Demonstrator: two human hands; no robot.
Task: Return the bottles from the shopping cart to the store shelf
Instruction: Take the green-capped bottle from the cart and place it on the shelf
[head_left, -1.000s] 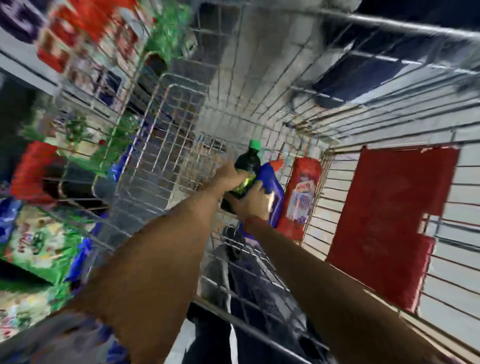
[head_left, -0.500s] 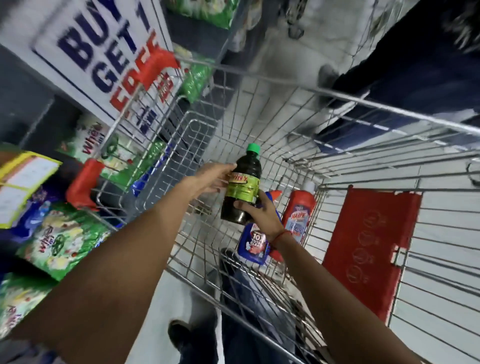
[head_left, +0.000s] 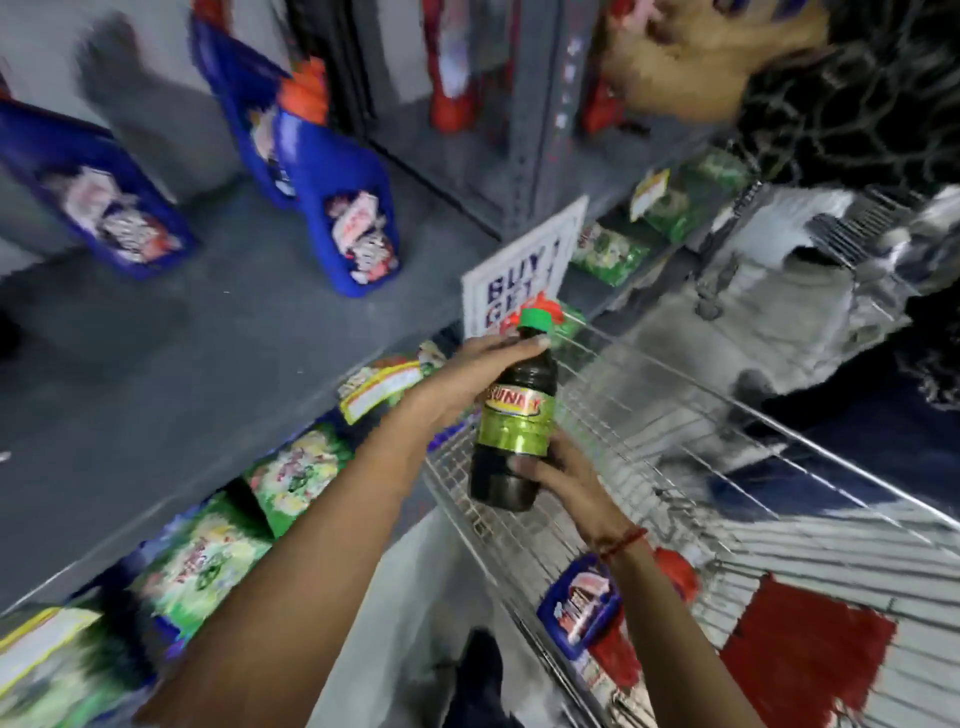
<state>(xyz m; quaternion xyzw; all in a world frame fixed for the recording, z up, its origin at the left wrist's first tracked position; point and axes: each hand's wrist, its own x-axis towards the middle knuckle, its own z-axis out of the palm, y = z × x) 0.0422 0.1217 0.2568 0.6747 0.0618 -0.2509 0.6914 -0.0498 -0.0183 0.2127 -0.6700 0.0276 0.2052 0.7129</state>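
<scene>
Dark bottle (head_left: 514, 415) with green cap and green-yellow label is held upright in the air, above the shopping cart (head_left: 675, 415) near its shelf-side rim, clear of the wire. Left hand (head_left: 467, 382) wraps the shoulder just under the cap, fingers curled round the glass; right hand (head_left: 558, 475) cups the lower body from the cart side, thumb across the front — a two-hand carry, probably to steady a tall heavy bottle during the swing to the store shelf (head_left: 218, 364). The grey shelf board has bare space at its front edge, left of the blue jugs (head_left: 353, 223) standing further back — likely landing spot. Still in the cart by its near corner: a blue bottle (head_left: 579, 605) and a red bottle (head_left: 670, 577) lying against the basket side. Versus half a second ago: the bottle has risen from inside the basket, the left hand has closed on it from a loose touch, and the view has turned toward the shelf.
</scene>
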